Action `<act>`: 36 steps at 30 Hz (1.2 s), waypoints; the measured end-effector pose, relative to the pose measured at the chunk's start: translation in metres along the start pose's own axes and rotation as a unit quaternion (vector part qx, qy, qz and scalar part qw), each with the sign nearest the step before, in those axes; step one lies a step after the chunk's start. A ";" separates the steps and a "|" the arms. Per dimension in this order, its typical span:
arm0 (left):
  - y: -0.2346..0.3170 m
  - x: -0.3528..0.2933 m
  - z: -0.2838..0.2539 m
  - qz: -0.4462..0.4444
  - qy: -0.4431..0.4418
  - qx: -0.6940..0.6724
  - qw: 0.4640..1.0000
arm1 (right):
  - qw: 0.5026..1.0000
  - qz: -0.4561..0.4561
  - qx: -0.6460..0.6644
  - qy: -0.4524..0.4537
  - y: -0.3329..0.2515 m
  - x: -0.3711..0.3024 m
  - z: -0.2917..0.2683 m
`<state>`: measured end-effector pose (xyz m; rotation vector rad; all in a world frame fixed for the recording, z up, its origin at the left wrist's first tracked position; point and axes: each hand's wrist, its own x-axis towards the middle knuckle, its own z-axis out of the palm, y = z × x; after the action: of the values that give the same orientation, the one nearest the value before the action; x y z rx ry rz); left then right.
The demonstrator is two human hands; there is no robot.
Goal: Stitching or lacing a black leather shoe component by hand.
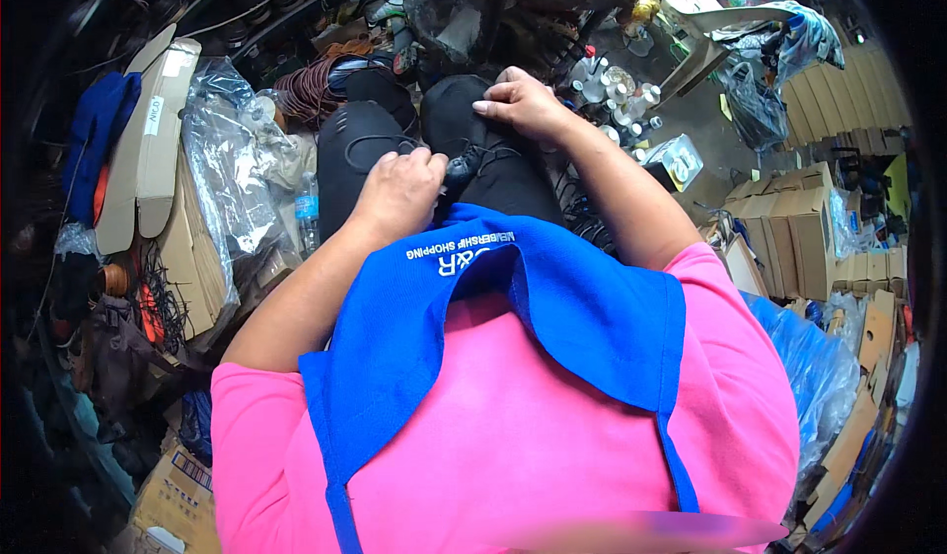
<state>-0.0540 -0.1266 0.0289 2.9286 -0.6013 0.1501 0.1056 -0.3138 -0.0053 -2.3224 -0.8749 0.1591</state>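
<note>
My left hand [400, 191] is closed over my lap, its fingers bent together beside a small dark object [460, 167] with a slight shine. What it grips is hidden under the fingers. A thin black cord [367, 140] loops across the black cloth of my left leg, close to that hand. Farther out, my right hand [523, 107] rests by my right knee, thumb and fingers drawn together at the black cloth [456, 100]. Anything pinched there is too dark to make out. More black cord [498, 149] lies between the hands. A blue apron [582, 297] covers my front.
White-capped bottles [617, 90] stand in a cluster ahead on the right, near a clear container [675, 164]. Cardboard boxes [784, 228] are stacked at the right. On the left are a plastic-wrapped bundle [232, 179], a water bottle [307, 209], cardboard [148, 149] and coiled brown cord [311, 90].
</note>
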 end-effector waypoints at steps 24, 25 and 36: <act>0.001 0.028 -0.010 0.055 0.063 -0.020 0.996 | 0.988 0.023 -0.015 -0.150 -0.016 0.033 -0.012; -0.005 0.026 -0.018 0.038 0.022 -0.046 0.998 | 0.995 -0.007 -0.041 -0.094 -0.025 0.025 -0.014; -0.069 0.089 0.046 -0.092 0.050 -0.377 0.920 | 0.969 -0.088 -0.059 -0.222 -0.052 0.001 -0.032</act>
<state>0.0576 -0.1056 -0.0133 2.1895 -0.2717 0.0317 0.0878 -0.3004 0.0511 -2.3408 -1.3370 0.5809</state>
